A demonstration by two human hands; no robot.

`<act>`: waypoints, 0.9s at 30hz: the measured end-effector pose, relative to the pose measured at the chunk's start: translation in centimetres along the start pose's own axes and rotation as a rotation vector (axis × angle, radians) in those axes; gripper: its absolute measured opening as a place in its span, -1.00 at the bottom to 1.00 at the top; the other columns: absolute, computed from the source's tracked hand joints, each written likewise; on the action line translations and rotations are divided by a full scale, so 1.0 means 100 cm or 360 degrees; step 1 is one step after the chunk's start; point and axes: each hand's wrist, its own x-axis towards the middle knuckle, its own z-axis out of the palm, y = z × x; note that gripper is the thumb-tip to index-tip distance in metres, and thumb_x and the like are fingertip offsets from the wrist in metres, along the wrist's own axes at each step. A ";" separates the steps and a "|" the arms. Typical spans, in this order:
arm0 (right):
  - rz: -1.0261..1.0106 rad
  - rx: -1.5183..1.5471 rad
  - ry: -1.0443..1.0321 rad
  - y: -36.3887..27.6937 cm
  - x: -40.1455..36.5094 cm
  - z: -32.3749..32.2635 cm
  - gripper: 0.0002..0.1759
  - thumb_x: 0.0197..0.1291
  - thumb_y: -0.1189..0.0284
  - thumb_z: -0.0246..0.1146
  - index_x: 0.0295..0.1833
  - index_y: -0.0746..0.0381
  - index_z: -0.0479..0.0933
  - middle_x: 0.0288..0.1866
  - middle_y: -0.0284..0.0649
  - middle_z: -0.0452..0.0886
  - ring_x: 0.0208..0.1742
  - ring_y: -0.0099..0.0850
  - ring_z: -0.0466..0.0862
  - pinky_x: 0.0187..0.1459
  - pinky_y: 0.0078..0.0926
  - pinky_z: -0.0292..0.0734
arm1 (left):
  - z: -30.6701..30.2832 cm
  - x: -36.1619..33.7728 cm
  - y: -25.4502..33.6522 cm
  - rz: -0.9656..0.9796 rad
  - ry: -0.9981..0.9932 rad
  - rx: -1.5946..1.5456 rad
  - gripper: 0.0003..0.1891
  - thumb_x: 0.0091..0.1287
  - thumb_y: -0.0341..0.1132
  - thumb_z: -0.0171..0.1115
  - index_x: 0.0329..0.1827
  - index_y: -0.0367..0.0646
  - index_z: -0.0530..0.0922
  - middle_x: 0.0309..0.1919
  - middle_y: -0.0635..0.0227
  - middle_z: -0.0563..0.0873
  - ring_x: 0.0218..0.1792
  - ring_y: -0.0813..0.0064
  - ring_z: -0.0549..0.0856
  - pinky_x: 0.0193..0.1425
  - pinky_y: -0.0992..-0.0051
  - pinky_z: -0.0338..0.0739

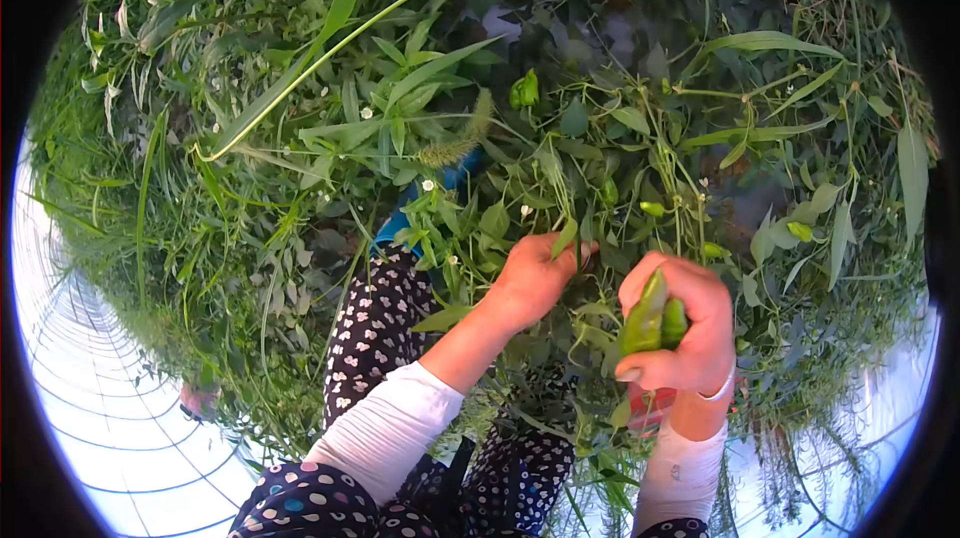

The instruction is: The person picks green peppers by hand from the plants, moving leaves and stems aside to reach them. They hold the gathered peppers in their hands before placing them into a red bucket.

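My right hand (700, 323) is closed around green peppers (643, 316), at least two of them, their tips pointing up. A bracelet (722, 386) circles that wrist. To its left, my left hand (535, 280) reaches in among the pepper plants (590, 163); its fingers are curled and partly behind leaves, so what they grip is hidden. Other green peppers hang nearby: one cluster (525, 90) above my left hand, a small pepper (652, 209) above my right hand, and another pepper (800, 231) farther right.
Dense weeds (260, 118) fill the left side, and a long grass stem (350, 53) crosses the upper left. A blue shoe (395, 226) shows between the plants. Something red (650, 406) lies beside my right wrist. Ribbed white sheeting (120, 398) stands at lower left.
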 end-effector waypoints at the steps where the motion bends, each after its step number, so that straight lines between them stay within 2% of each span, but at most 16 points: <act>1: -0.0022 0.0439 0.0171 -0.005 0.003 0.000 -0.59 -0.38 0.40 0.50 -0.45 0.27 0.40 -0.46 -0.22 0.49 -0.47 -0.46 0.49 -0.41 -0.55 0.37 | 0.000 0.001 -0.010 0.0136 0.0000 0.0247 -0.71 0.31 -0.25 0.08 -0.08 -0.28 0.57 -0.27 0.14 0.68 -0.17 0.30 0.65 -0.06 0.38 0.52; 3: -0.0113 0.1012 0.0459 -0.020 0.023 0.000 -0.62 -0.29 0.40 0.43 -0.39 0.29 0.40 -0.43 -0.15 0.49 -0.43 -0.42 0.50 -0.37 -0.54 0.41 | 0.003 -0.008 0.001 0.0261 0.0027 0.0618 -0.77 0.25 -0.40 0.05 -0.08 -0.21 0.58 -0.21 0.05 0.66 -0.19 0.09 0.64 -0.07 0.35 0.53; 6: 0.0132 0.0566 0.0815 -0.043 0.077 -0.015 -0.67 -0.02 0.39 0.30 -0.16 0.35 0.47 -0.35 -0.29 0.55 -0.42 -0.59 0.51 -0.35 -0.67 0.36 | 0.001 -0.012 -0.007 0.0387 0.0022 0.0601 -0.79 0.20 -0.44 0.09 -0.13 -0.24 0.58 -0.24 0.05 0.67 -0.21 0.08 0.64 -0.08 0.34 0.53; 8: 0.0398 0.0413 0.0929 -0.039 0.124 -0.028 -0.73 0.03 0.39 0.28 -0.16 0.31 0.51 -0.39 -0.31 0.55 -0.41 -0.58 0.54 -0.38 -0.64 0.37 | 0.009 -0.011 -0.012 0.0252 0.0054 -0.0454 -0.76 0.13 -0.48 0.12 -0.12 -0.25 0.57 -0.23 0.01 0.65 -0.16 0.01 0.62 -0.06 0.28 0.52; 9: 0.0393 0.0445 0.0920 -0.005 0.149 -0.043 -0.59 0.07 0.26 0.29 -0.03 0.28 0.49 -0.26 -0.29 0.58 -0.39 -0.57 0.54 -0.44 -0.66 0.41 | 0.006 -0.007 -0.018 0.0376 0.0091 0.0343 -0.75 0.12 -0.49 0.12 -0.11 -0.25 0.56 -0.22 -0.02 0.64 -0.15 -0.03 0.61 -0.05 0.25 0.52; 10: 0.0479 0.0431 0.0829 0.005 0.164 -0.047 -0.61 0.04 0.25 0.31 -0.07 0.25 0.52 -0.29 -0.31 0.58 -0.39 -0.55 0.55 -0.44 -0.62 0.41 | 0.004 -0.005 -0.021 0.0490 0.0121 0.1141 -0.73 0.11 -0.50 0.12 -0.10 -0.24 0.56 -0.20 -0.04 0.63 -0.13 -0.06 0.60 -0.05 0.22 0.51; 11: 0.0561 0.0418 0.0739 0.012 0.178 -0.050 -0.63 0.01 0.23 0.34 -0.11 0.21 0.54 -0.32 -0.33 0.58 -0.39 -0.53 0.56 -0.45 -0.59 0.41 | 0.005 -0.009 -0.009 0.0496 0.0081 0.0909 -0.73 0.10 -0.50 0.11 -0.09 -0.27 0.54 -0.18 -0.07 0.61 -0.13 -0.10 0.58 -0.04 0.18 0.51; 13: 0.0873 -0.1392 0.0356 0.023 0.214 -0.064 -0.73 0.06 0.34 0.21 -0.20 0.29 0.61 -0.17 -0.06 0.65 -0.21 -0.16 0.66 -0.21 -0.31 0.53 | 0.005 -0.017 0.004 0.0411 0.0069 0.0995 -0.74 0.13 -0.44 0.16 -0.09 -0.23 0.54 -0.20 -0.03 0.62 -0.15 -0.04 0.59 -0.07 0.21 0.50; 14: 0.0874 -0.1398 0.0349 0.031 0.221 -0.068 -0.73 0.06 0.34 0.21 -0.20 0.29 0.61 -0.17 -0.06 0.65 -0.21 -0.16 0.66 -0.21 -0.31 0.53 | 0.004 -0.019 0.007 0.0325 0.0053 0.1084 -0.74 0.15 -0.37 0.21 -0.08 -0.20 0.55 -0.21 0.00 0.63 -0.17 0.03 0.61 -0.10 0.23 0.50; 15: 0.0794 -0.1642 -0.0002 0.041 0.224 -0.073 -0.71 0.03 0.32 0.22 -0.18 0.27 0.62 -0.14 -0.02 0.64 -0.15 -0.10 0.64 -0.13 -0.29 0.52 | 0.007 -0.016 -0.004 0.0536 0.0196 0.0878 -0.76 0.14 -0.37 0.22 -0.12 -0.21 0.56 -0.27 0.05 0.64 -0.24 0.06 0.62 -0.14 0.25 0.51; 17: 0.0760 -0.1901 -0.0599 0.068 0.229 -0.078 -0.69 0.02 0.33 0.22 -0.12 0.23 0.62 -0.06 0.01 0.61 -0.04 -0.05 0.61 -0.02 -0.27 0.51 | 0.006 -0.012 -0.022 0.0374 0.0165 0.0803 -0.75 0.13 -0.38 0.23 -0.12 -0.21 0.56 -0.31 0.07 0.65 -0.27 0.07 0.63 -0.15 0.29 0.52; 19: 0.0629 -0.1783 -0.0837 0.106 0.219 -0.078 -0.71 -0.01 0.50 0.18 -0.10 0.16 0.59 -0.06 -0.08 0.62 -0.07 -0.25 0.59 -0.05 -0.36 0.47 | 0.002 -0.012 -0.020 0.0208 0.0144 0.0735 -0.75 0.12 -0.38 0.23 -0.13 -0.22 0.56 -0.34 0.09 0.65 -0.30 0.07 0.63 -0.17 0.32 0.52; 20: 0.0443 -0.1649 -0.0847 0.118 0.208 -0.075 -0.65 -0.05 0.64 0.15 -0.11 0.11 0.56 -0.11 -0.17 0.65 -0.15 -0.45 0.58 -0.10 -0.45 0.45 | 0.000 -0.018 -0.011 0.0434 0.0135 0.0929 -0.74 0.11 -0.42 0.21 -0.11 -0.19 0.56 -0.31 0.06 0.64 -0.22 0.04 0.62 -0.12 0.30 0.52; 22: 0.0913 -0.0521 -0.0427 0.150 0.195 -0.065 -0.68 -0.11 0.56 0.27 -0.14 0.20 0.54 -0.25 -0.04 0.61 -0.24 -0.28 0.61 -0.14 -0.46 0.47 | -0.005 -0.021 0.001 0.0662 0.0120 0.1115 -0.72 0.09 -0.46 0.19 -0.09 -0.15 0.57 -0.28 0.03 0.64 -0.15 0.00 0.61 -0.07 0.28 0.53; 25: 0.0837 -0.0568 -0.0056 0.114 0.150 -0.066 -0.83 -0.04 0.56 0.24 -0.25 0.22 0.48 -0.41 -0.26 0.52 -0.36 -0.51 0.49 -0.27 -0.54 0.40 | -0.011 -0.016 0.016 0.0483 -0.0138 0.0789 -0.79 0.10 -0.45 0.18 -0.17 -0.15 0.60 -0.38 0.11 0.65 -0.22 0.07 0.62 -0.15 0.32 0.52; 27: 0.0667 -0.0168 0.0092 0.104 0.113 -0.065 -0.85 -0.03 0.55 0.25 -0.29 0.22 0.47 -0.44 -0.35 0.48 -0.39 -0.58 0.45 -0.33 -0.57 0.36 | -0.010 -0.013 0.024 0.0658 0.0355 0.0849 -0.79 0.12 -0.48 0.17 -0.16 -0.19 0.59 -0.42 0.26 0.64 -0.42 0.41 0.60 -0.28 0.47 0.50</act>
